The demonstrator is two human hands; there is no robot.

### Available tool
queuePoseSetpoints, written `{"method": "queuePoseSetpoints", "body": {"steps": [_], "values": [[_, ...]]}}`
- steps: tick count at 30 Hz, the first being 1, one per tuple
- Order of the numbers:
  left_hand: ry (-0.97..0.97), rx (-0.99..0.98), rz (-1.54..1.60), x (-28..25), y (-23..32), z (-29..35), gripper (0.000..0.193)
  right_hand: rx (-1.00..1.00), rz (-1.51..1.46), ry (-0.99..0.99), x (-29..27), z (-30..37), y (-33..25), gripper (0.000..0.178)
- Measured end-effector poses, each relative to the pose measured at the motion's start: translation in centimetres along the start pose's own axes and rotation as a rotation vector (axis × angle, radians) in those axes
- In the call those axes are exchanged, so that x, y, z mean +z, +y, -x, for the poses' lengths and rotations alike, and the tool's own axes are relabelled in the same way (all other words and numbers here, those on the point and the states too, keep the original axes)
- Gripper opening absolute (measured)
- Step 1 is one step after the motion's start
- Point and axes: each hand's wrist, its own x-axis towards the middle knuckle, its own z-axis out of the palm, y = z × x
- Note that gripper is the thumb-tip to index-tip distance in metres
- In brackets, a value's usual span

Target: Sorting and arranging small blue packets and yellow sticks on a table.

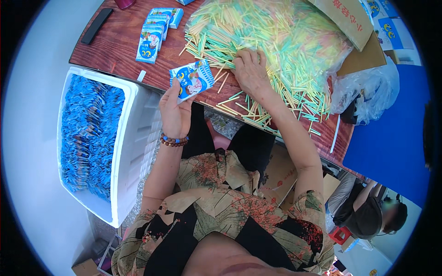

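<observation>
Upright over the table's near edge, my left hand [176, 110] pinches a small blue-and-white printed packet [195, 78] by its lower left corner. My right hand [252, 76] lies palm down at the left side of a big heap of thin pastel sticks [294, 87], yellow, green and pink. Its fingers are curled down onto the sticks; the fingertips are partly hidden, so how many they grip does not show. Much of the heap lies in a clear plastic bag [276, 27]. Several matching packets [149, 43] overlap in a row beyond my left hand.
A white foam box [117, 152] packed with blue packets stands left of the reddish wooden table [124, 50]. A black bar-shaped object [97, 26] lies at the far left. On the right are an open cardboard box [363, 57], a crumpled clear bag [368, 94] and another person [363, 211].
</observation>
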Motion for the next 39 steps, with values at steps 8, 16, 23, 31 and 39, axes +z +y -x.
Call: {"method": "queuePoseSetpoints", "body": {"steps": [8, 16, 23, 31, 39], "values": [[-0.018, 0.013, 0.005, 0.1, 0.3, 0.1, 0.022, 0.155, 0.059, -0.081, -1.9, -1.9, -1.3, 0.029], [-0.015, 0.011, 0.018, 0.1, 0.4, 0.1, 0.023, 0.080, 0.096, -0.011, 0.1, -1.5, -0.8, 0.018], [0.016, 0.010, -0.003, 0.6, 0.5, 0.2, 0.022, 0.195, -0.203, -0.005, -0.8, -1.2, 0.0, 0.021], [-0.027, -0.018, -0.001, 0.6, 0.2, -0.3, 0.024, 0.585, -1.143, 0.145, -3.1, -1.8, 0.4, 0.027], [-0.107, -0.085, 0.004, 3.3, -2.6, -1.8, 0.020, 0.735, -2.125, 0.520, -2.5, -2.2, 0.3, 0.024]]}}
